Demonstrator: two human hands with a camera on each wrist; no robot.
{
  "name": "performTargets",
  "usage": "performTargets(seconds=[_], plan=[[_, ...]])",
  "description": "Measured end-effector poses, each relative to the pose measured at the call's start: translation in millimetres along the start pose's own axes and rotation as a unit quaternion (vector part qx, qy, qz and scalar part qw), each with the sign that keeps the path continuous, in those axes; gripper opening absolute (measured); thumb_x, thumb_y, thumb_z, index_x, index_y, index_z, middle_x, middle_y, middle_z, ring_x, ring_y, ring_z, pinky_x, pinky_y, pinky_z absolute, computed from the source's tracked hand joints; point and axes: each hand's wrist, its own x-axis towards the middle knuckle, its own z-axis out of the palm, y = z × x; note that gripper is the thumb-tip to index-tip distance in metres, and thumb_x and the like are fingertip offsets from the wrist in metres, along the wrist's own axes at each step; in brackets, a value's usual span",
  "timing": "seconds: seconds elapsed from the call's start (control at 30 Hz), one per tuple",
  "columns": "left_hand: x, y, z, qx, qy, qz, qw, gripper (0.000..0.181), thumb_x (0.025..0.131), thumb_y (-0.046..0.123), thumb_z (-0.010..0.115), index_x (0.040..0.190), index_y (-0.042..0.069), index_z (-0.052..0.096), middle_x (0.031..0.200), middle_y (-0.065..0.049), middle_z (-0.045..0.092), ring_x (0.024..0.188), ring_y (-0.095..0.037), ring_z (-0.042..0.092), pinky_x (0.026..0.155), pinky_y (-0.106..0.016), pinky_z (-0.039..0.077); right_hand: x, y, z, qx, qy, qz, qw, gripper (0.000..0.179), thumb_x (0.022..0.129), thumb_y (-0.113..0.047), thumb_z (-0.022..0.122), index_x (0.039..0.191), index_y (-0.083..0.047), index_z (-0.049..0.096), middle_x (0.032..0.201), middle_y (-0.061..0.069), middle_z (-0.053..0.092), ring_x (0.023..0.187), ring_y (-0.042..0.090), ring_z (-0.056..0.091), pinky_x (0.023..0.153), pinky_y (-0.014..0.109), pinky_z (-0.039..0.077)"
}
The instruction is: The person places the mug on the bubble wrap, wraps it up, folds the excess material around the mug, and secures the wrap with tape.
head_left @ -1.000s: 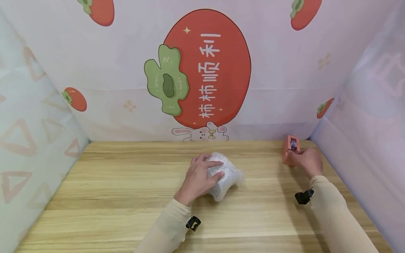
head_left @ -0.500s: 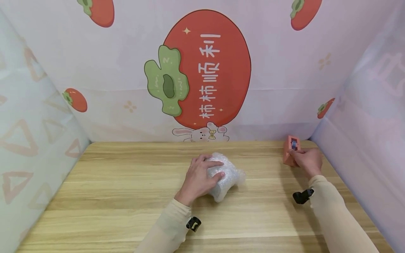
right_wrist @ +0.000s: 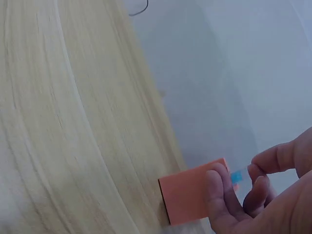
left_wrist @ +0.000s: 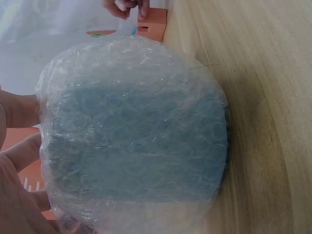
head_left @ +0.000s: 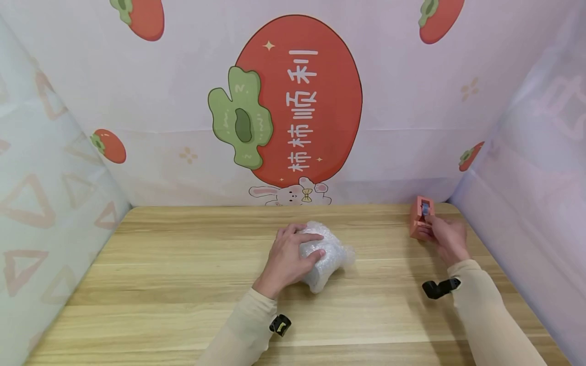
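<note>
A bundle in clear bubble wrap (head_left: 331, 251) sits mid-table. Through the wrap in the left wrist view, a pale blue thing (left_wrist: 136, 136) shows; its kind is obscured. My left hand (head_left: 288, 259) holds the bundle from its left and top, fingers spread over it, thumb on the near side. At the far right, my right hand (head_left: 450, 238) is at a coral-orange tape dispenser (head_left: 415, 226) with a roll of tape (head_left: 425, 209) in it. In the right wrist view, thumb and index finger pinch the end of the tape (right_wrist: 237, 176), while other fingers touch the dispenser's side.
The wood-grain table (head_left: 183, 284) is bounded by a printed back cloth (head_left: 183, 178) with a big persimmon picture. Side cloths hang at the left (head_left: 55, 203) and right (head_left: 526, 213). The dispenser stands close to the table's back right corner.
The right hand's fingers have shifted at the dispenser's front, with the wrist turning slightly; the dispenser has barely moved. My left hand and the wrapped bundle stay in place.
</note>
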Motion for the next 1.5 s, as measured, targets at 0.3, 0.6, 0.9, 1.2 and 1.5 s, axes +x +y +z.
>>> performTargets(seconds=[0.3,0.6,0.9,1.2,1.5], plan=[[-0.7,0.2,-0.7,-0.005,0.001,-0.004,1.0000,0.031,0.088,0.029,0.077,0.118,0.020,0.078,0.138,-0.014,0.056,0.125,-0.036,0.047,0.098,-0.052,0.042,-13.3,8,-1,-0.001,-0.025,0.003,0.9997,0.046,0.103,-0.017,0.055,0.138,0.010,0.046,0.073,0.000,0.071,0.068,0.010,0.072,0.071,0.027,0.060],[-0.6,-0.2,0.0,-0.004,0.000,-0.001,1.0000,0.031,0.088,0.029,0.077,0.118,0.020,0.078,0.138,-0.014,0.056,0.125,-0.036,0.047,0.098,-0.051,0.042,-17.8,10,0,0.080,-0.014,0.034,0.9962,0.021,0.099,-0.007,0.058,0.119,0.001,0.058,0.077,0.001,0.072,0.073,0.010,0.073,0.075,0.024,0.059],[0.2,-1.1,0.7,-0.009,-0.002,-0.005,0.9999,0.031,0.088,0.028,0.078,0.118,0.019,0.078,0.139,-0.015,0.055,0.125,-0.036,0.047,0.100,-0.053,0.042,-32.8,20,-6,0.216,-0.082,0.019,0.9727,0.025,0.099,0.002,0.056,0.082,-0.002,0.073,0.081,0.005,0.072,0.077,0.009,0.072,0.081,0.022,0.057],[1.0,-1.1,-1.8,-0.014,-0.002,-0.003,0.9999,0.031,0.088,0.027,0.078,0.118,0.019,0.078,0.139,-0.015,0.055,0.126,-0.037,0.046,0.100,-0.054,0.041,-41.3,30,-10,0.253,-0.149,-0.014,0.9558,0.029,0.102,0.001,0.050,0.090,-0.006,0.075,0.093,0.000,0.077,0.088,0.007,0.072,0.086,0.022,0.056],[0.9,-0.9,-1.3,-0.015,-0.006,-0.010,0.9998,0.031,0.088,0.027,0.079,0.118,0.019,0.078,0.139,-0.015,0.054,0.126,-0.036,0.046,0.101,-0.054,0.042,-45.6,41,-20,0.241,-0.190,-0.018,0.9516,0.019,0.105,-0.010,0.056,0.102,-0.009,0.075,0.102,-0.001,0.075,0.098,0.011,0.071,0.087,0.028,0.057]])
